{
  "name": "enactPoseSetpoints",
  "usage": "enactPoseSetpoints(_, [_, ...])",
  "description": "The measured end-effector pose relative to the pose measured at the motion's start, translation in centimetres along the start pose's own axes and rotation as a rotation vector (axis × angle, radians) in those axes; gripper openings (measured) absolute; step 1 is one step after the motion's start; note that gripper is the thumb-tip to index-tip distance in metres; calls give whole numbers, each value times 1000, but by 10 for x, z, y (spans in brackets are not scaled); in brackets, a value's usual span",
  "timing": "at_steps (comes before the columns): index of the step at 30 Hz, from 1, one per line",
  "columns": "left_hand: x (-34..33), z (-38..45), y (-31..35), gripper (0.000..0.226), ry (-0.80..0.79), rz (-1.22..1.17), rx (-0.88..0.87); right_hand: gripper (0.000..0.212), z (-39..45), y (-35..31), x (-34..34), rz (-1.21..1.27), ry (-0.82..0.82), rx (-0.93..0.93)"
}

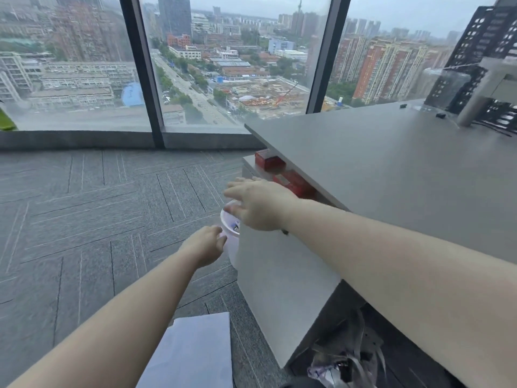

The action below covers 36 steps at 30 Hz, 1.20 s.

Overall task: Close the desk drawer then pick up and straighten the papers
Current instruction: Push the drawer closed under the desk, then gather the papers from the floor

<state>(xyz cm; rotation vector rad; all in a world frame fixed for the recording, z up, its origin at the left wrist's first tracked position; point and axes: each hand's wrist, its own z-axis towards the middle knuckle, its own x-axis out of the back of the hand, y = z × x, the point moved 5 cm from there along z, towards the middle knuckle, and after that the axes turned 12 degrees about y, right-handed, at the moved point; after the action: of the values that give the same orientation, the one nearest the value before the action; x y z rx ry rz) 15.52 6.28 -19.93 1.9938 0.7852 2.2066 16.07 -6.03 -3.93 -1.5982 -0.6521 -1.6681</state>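
A white drawer unit (279, 287) stands under the grey desk (391, 175). Its top drawer (247, 163) is pulled out, and red boxes (268, 161) show inside it. My right hand (257, 204) hovers at the drawer's near corner, palm down and fingers spread, holding nothing. My left hand (207, 245) is lower and to the left, beside a white bucket (230, 247). Its fingers are loosely bent with nothing in them. A stack of white papers (195, 351) lies on the carpet at the bottom, below my left forearm.
Grey carpet (84, 219) runs left to floor-to-ceiling windows (84, 65). A dark perforated screen and a grey post (475, 99) stand at the desk's far right. A crumpled plastic bag (347, 362) lies under the desk at the lower right.
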Motion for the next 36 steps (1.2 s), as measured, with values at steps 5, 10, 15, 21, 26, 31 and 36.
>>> enactPoseSetpoints(5, [-24, -22, -76, 45, -96, 49, 130, 46, 14, -30, -80, 76, -175, -86])
enactPoseSetpoints(10, [-85, -57, -170, 46, -209, 58, 292, 48, 19, -38, -196, 161, -398, -163])
enactPoseSetpoints(15, [-181, -115, -273, 50, -375, 23, 525, 48, 9, -38, -351, 276, -584, -281])
enactPoseSetpoints(21, [-242, -150, -312, 56, -369, -63, 652, 56, -16, -28, -435, 354, -738, -428])
enactPoseSetpoints(26, [-299, -165, -333, 67, -360, -80, 792, 61, -17, -23, -485, 373, -854, -418])
enactPoseSetpoints(31, [-332, -170, -358, 78, -288, -70, 941, 65, -24, -7, -525, 367, -854, -489])
enactPoseSetpoints(36, [-352, -200, -399, 103, -247, -40, 1176, 69, -43, 1, -563, 374, -899, -590])
